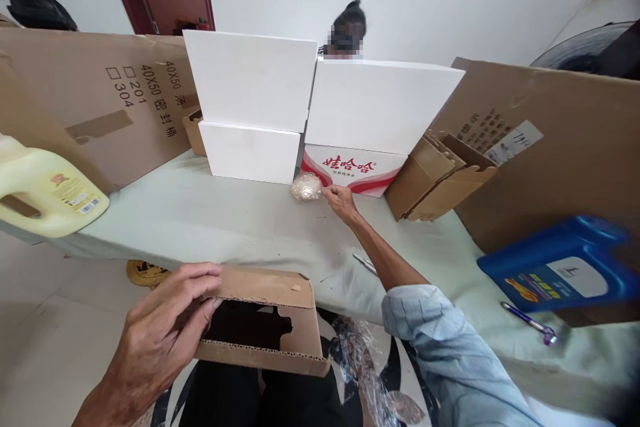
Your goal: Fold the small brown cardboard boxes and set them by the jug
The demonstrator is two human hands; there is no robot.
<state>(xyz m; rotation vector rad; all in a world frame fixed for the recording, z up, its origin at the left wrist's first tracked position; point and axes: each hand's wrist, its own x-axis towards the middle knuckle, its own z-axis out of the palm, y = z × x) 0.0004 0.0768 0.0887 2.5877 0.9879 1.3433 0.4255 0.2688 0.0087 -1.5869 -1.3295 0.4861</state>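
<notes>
My left hand [167, 327] grips the left end of a small brown cardboard box [280, 283], fingers on top and thumb at its edge. The box is tilted above my lap, and its open side shows a dark inside. Out over the table, my right hand [340, 201] is closed in a pinch at the edge of a crumpled ball of clear plastic [306, 186]. That ball rests on the cloth in front of the white boxes. A silvery thin tool [365, 263] lies near my right forearm, partly hidden by it.
White boxes [250, 80] and a red-and-white carton [355, 170] stand at the back. Folded brown cardboard [440, 177] leans beside them. A yellow jug [50, 190] is left; a blue jug [560, 267] and purple pen [530, 323] are right. Clear plastic wrap [363, 367] lies on my lap. A person [347, 30] is behind.
</notes>
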